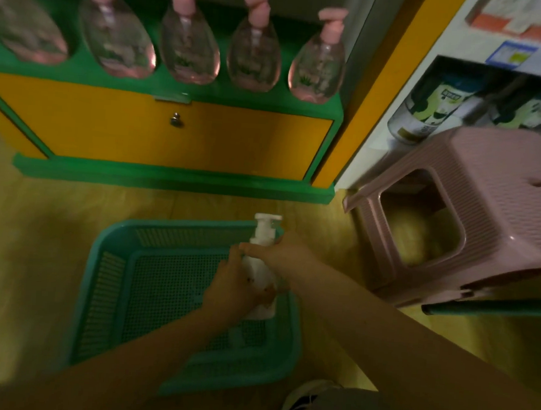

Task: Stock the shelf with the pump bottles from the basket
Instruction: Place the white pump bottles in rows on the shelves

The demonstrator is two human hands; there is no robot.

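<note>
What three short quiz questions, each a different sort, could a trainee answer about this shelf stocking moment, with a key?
1. True or false: the white pump bottle stands on the pink stool.
2. How many pink pump bottles show on the green shelf?
3. Which holds the white bottle? A) left hand only B) right hand only C) both hands

Key: 1 false, it is held over the teal basket. 2 five. 3 C.

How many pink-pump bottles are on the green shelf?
5, in a row: far left, second, middle, fourth, rightmost. More may sit beyond the left edge.
</note>
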